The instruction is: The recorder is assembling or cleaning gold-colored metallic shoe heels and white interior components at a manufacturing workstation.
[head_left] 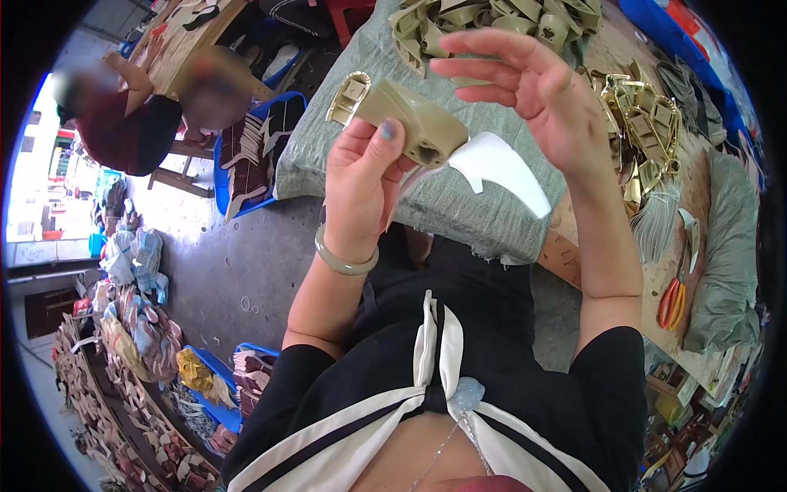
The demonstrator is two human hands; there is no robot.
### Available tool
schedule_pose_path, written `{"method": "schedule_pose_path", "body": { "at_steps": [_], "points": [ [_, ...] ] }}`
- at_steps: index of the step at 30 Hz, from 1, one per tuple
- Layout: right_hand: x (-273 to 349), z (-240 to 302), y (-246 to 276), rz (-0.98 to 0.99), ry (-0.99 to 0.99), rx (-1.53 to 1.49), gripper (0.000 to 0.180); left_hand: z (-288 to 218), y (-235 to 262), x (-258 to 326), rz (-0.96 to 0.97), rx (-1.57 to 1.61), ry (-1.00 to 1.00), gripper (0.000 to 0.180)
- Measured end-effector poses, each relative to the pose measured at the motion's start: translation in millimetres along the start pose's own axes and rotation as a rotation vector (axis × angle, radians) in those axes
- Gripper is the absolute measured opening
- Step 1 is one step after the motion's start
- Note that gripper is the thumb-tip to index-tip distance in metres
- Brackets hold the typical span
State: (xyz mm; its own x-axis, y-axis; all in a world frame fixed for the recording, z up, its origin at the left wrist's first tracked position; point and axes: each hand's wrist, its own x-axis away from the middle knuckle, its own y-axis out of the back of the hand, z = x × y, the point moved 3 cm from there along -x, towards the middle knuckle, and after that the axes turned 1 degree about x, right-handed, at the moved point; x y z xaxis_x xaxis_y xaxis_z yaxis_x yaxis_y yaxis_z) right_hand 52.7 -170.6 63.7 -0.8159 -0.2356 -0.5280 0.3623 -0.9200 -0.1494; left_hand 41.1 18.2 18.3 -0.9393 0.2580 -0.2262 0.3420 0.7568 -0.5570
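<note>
My left hand (pixel 365 176) is closed around a glossy tan shoe heel (pixel 422 119), thumb on its near side and the other fingers mostly hidden behind it. A gold-rimmed piece (pixel 350 97) sits at the heel's left end; whether the two are joined I cannot tell. By the heel's right end is a curved white sheet piece (pixel 508 172), above the grey-green woven cloth (pixel 328 156); whether it touches the heel is unclear. My right hand (pixel 549 98) is raised to the right of the heel, fingers stretched leftward and apart, with nothing visible in it.
A pile of tan heels (pixel 500 20) lies at the far side. Gold parts (pixel 648 135), white strands (pixel 656 221) and an orange-handled cutting tool (pixel 672 302) are on the right, beside a wrapped roll (pixel 723 262). Blue baskets (pixel 262 156) and a person (pixel 131 135) are at left.
</note>
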Motion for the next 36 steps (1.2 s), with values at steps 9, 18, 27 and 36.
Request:
{"method": "schedule_pose_path", "body": {
  "at_steps": [9, 18, 27, 36],
  "points": [
    [12, -22, -10, 0.235, -0.288, 0.267, 0.052, 30, 4, 4, -0.166, 0.402, 0.365, 0.035],
    [13, -29, -20, 0.019, 0.305, 0.856, 0.023, 55, 19, 1, -0.123, 0.674, 0.344, 0.021],
    [10, -37, -15, 0.003, 0.224, 0.705, 0.023, 44, 14, -1, -0.171, 0.469, 0.255, 0.017],
    [14, -46, -19, -0.058, -0.286, -0.019, 0.020, 39, 13, -4, -0.104, 0.397, 0.236, 0.023]
  ]
}}
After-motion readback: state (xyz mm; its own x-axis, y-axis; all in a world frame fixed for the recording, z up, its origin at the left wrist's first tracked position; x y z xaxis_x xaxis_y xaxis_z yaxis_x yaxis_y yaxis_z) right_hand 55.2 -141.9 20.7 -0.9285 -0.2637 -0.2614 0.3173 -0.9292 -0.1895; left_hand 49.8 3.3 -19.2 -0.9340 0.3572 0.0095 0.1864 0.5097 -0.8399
